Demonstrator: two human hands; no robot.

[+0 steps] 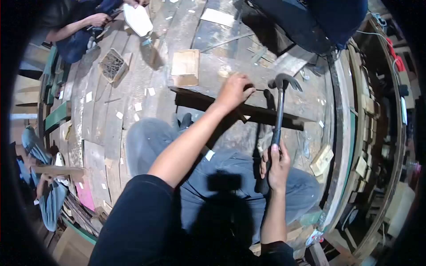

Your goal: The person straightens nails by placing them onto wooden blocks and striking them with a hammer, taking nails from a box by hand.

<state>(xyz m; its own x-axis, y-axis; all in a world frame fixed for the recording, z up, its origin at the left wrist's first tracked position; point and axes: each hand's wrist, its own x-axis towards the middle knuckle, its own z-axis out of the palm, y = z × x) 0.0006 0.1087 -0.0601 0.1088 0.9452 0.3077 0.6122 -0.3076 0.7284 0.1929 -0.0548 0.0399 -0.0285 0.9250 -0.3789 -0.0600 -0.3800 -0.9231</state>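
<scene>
My right hand [277,166] is closed around the grip of a claw hammer [279,108], whose head is raised at the upper end. My left hand [235,93] rests at the near edge of a low wooden bench [204,94], with thumb and fingers pinched together. A thin dark piece that looks like a nail sticks out to the right of these fingertips; it is small and partly hidden. The hammer head is to the right of my left hand, apart from it. A pale square wooden block [185,66] lies on the bench to the left.
A tray of nails [113,66] stands on the plank floor. Another person's hand [100,19] is at upper left, near a white panel [138,20]. Someone in dark clothing sits across the bench. Wood offcuts [321,159] lie at right beside a long rail [341,133].
</scene>
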